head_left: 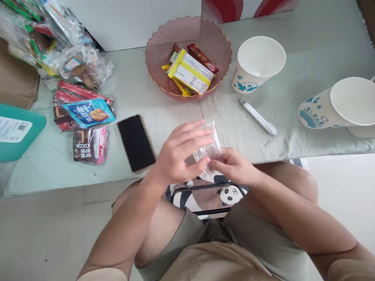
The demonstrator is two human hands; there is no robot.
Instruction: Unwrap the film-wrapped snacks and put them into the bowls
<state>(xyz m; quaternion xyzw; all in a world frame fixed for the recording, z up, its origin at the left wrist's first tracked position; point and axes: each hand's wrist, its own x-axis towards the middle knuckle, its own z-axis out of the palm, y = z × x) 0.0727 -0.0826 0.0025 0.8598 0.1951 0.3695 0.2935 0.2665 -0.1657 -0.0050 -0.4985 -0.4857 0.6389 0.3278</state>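
Observation:
Above my lap, a crinkled clear plastic wrapper [213, 142] stands up at the edge of the covered surface. My right hand [236, 167] pinches its lower right part between thumb and fingers. My left hand [181, 152] is on the wrapper's other side, fingers stretched out and apart, the thumb tip overlapping the plastic; whether it presses on it I cannot tell. Whatever may be inside the wrapper is hard to make out. Just left of my left hand lies a dark-screened phone [136, 142].
A pink ribbed bowl [158, 47] holds several wrapped snacks. Paper cups [249, 84] [316, 113] and a white utility knife [258, 116] are on the right. At left are cocoa snack packs [90, 144], a blue packet [89, 112], plastic-bagged snacks [79, 66] and a green container [17, 148].

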